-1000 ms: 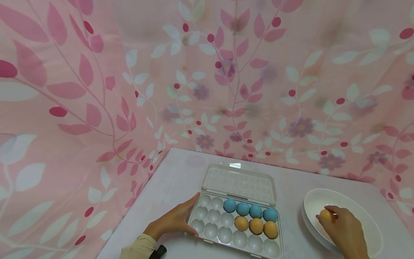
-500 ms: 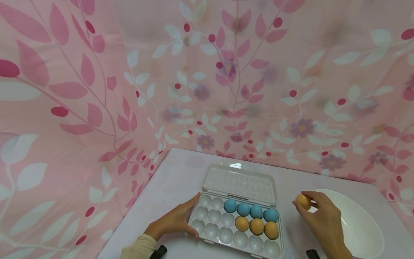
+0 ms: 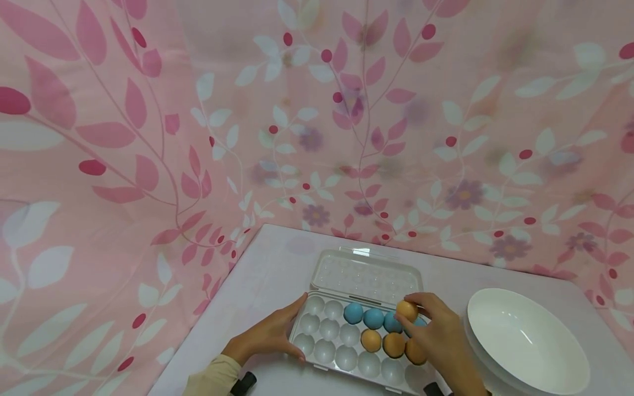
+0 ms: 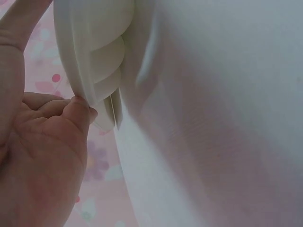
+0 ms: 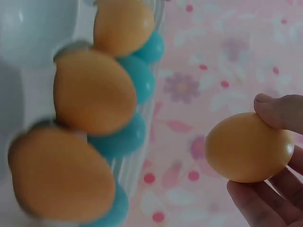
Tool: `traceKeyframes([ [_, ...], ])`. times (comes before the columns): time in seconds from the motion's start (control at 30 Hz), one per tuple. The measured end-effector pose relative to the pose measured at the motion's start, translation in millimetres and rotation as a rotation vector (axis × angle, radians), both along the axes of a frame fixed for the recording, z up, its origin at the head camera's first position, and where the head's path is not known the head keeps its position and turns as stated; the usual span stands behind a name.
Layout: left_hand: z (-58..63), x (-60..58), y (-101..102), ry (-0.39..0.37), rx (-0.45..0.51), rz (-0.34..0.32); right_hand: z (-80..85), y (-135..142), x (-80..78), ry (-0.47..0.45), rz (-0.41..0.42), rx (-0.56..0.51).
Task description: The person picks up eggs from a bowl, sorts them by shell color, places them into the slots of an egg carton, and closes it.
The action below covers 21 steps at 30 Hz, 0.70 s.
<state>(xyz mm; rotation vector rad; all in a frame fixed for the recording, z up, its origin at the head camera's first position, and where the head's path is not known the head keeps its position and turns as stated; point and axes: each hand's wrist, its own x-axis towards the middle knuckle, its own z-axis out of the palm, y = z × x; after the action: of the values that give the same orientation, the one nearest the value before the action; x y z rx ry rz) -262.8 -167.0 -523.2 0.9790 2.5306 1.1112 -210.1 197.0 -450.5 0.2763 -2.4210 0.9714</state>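
Observation:
A pale egg carton (image 3: 324,352) lies on the table with its lid folded back. Several blue eggs (image 3: 373,318) fill the right part of its back row, and three brown eggs (image 3: 371,341) sit in the middle row. My left hand (image 3: 267,335) grips the carton's left end, fingertips at the rim in the left wrist view. Above the blue eggs, my right hand (image 3: 443,338) pinches another brown egg (image 5: 246,147) between thumb and fingers. That hand partly hides the rightmost blue and brown eggs.
To the right stands a large white bowl (image 3: 532,341). The clear lid (image 3: 366,275) extends behind the carton. A white cloth (image 3: 277,258) covers the table, and a pink floral curtain (image 3: 307,165) hangs behind and to the left.
My right hand has lifted the brown egg out of the bowl and carried it left, over the carton's back row. My left hand has stayed on the carton's end.

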Motion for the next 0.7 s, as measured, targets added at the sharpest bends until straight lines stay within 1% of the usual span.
traceKeyframes([
  [0.07,-0.6,-0.1,-0.2,-0.002,0.005,0.001,-2.9,-9.2,-0.1,-0.010,0.022,-0.009],
  [0.17,-1.5,-0.3,-0.3,-0.015,0.010,0.004,-7.7,-21.4,-0.4,0.001,0.072,-0.044],
  [0.27,-2.7,-1.1,0.0,-0.022,0.009,0.003,-12.1,-31.5,-0.1,0.008,0.103,-0.056],
  [0.53,-1.6,-0.6,0.9,-0.024,-0.003,0.010,-22.5,-53.3,-0.3,0.012,0.118,-0.027],
  [0.7,-0.9,-0.2,1.0,-0.030,0.000,0.014,-26.2,-62.9,-0.5,-0.025,0.133,-0.033],
])
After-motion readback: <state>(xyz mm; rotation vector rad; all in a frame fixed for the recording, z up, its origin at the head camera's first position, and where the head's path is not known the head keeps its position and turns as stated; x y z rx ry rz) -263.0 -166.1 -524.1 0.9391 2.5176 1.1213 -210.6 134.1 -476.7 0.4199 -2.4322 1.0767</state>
